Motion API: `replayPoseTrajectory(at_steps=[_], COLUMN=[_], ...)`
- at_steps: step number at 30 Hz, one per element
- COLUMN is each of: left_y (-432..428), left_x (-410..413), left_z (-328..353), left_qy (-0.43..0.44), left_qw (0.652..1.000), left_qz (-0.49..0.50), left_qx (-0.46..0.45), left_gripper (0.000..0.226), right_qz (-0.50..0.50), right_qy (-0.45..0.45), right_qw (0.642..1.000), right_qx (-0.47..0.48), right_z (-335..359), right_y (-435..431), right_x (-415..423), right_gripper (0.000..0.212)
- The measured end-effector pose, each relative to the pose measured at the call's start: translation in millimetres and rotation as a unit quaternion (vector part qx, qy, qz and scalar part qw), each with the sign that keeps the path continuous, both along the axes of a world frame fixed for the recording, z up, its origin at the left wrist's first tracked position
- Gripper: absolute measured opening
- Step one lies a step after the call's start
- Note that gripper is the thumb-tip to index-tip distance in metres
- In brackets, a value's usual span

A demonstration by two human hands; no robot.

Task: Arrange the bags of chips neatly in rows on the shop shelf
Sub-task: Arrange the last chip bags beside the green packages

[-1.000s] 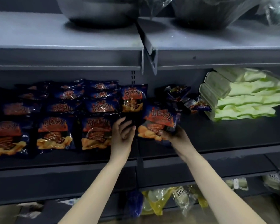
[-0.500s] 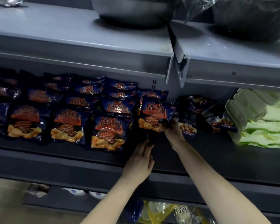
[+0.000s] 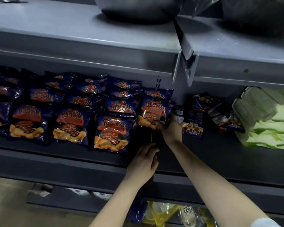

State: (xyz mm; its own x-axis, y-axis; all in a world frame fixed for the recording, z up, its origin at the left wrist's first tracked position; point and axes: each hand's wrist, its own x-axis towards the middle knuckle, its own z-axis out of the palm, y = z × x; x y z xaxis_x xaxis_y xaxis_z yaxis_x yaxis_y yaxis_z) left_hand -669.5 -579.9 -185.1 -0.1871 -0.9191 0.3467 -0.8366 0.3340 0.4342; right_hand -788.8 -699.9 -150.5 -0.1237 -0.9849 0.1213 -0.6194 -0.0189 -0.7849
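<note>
While the right hand [image 3: 171, 130] pinches the chip bag [image 3: 154, 110] by its lower corner, the bag stands just up-left of those fingers, long axis upright (top tipped away). The left hand [image 3: 143, 163], fingers loosely straight and empty, rests below; the right is nearer.

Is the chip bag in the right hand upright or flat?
Upright: the chip bag shows its label right way up; the right hand grips its lower corner.
</note>
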Motion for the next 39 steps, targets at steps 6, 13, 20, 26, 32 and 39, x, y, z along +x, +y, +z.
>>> replayPoseTrajectory(at_steps=[6,13,20,26,32,39], left_y=[1,-1,1,2,3,4], left_x=[2,5,6,7,10,10], left_z=[0,1,8,8,11,13], left_qy=[-0.01,-0.005,0.023,0.019,0.021,0.027], left_qw=[1.0,0.999,0.995,0.992,0.993,0.993], left_qz=[-0.012,-0.028,-0.06,-0.067,-0.073,-0.086], left_qx=[0.001,0.027,0.081,0.109,0.091,0.075], left_gripper=[0.029,0.035,0.047,0.05,0.063,0.041], right_qz=[-0.017,0.027,-0.002,-0.052,-0.061,-0.056], right_qy=[0.065,0.365,0.342,0.38,0.461,0.482], right_qw=[0.988,0.93,0.933,0.92,0.884,0.87], right_qx=[-0.137,0.045,0.113,0.08,0.055,0.087], right_z=[7,7,12,25,28,22], right_y=[22,40,55,48,40,53], right_x=[-17,-54,-52,-50,-42,-46], right_gripper=[0.045,0.065,0.064,0.049,0.035,0.031])
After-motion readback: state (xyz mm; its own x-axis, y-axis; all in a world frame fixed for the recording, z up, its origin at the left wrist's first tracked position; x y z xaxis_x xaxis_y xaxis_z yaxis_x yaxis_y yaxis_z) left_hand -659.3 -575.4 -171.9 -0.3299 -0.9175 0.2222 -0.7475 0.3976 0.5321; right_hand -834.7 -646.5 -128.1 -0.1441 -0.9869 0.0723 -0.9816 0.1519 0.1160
